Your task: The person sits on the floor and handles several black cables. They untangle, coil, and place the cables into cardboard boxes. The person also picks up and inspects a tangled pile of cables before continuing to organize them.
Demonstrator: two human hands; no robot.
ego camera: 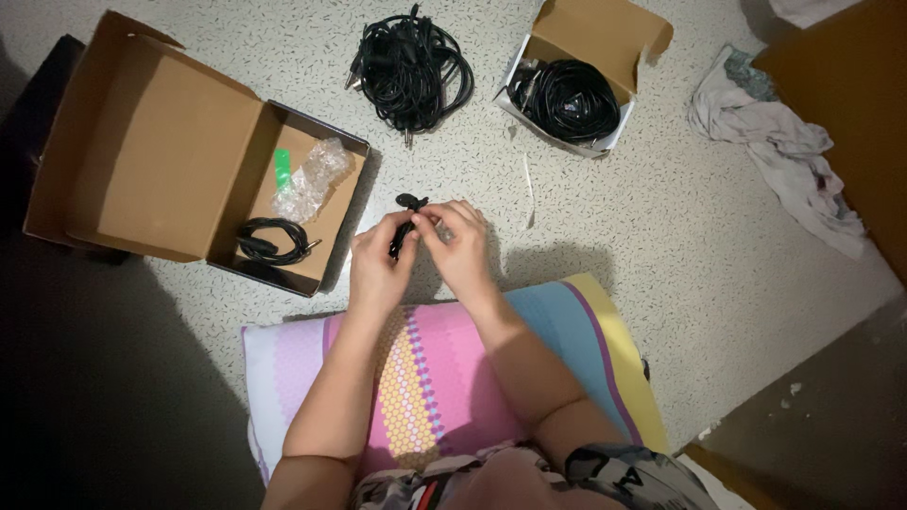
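Both my hands meet over the speckled floor, just above a striped pillow (444, 378) on my lap. My left hand (376, 266) and my right hand (455, 246) pinch a small black clip-on device with a thin black cable (408, 215) between the fingertips. Its rounded black end sticks up above my fingers. Most of the cable is hidden between the two hands.
An open cardboard box (179, 151) at the left holds a coiled black cable (272, 240), a clear plastic bag (310, 178) and a green strip. A loose bundle of black cables (412, 68) lies on the floor. A smaller box (578, 66) holds more cable. Crumpled cloth (784, 151) lies right.
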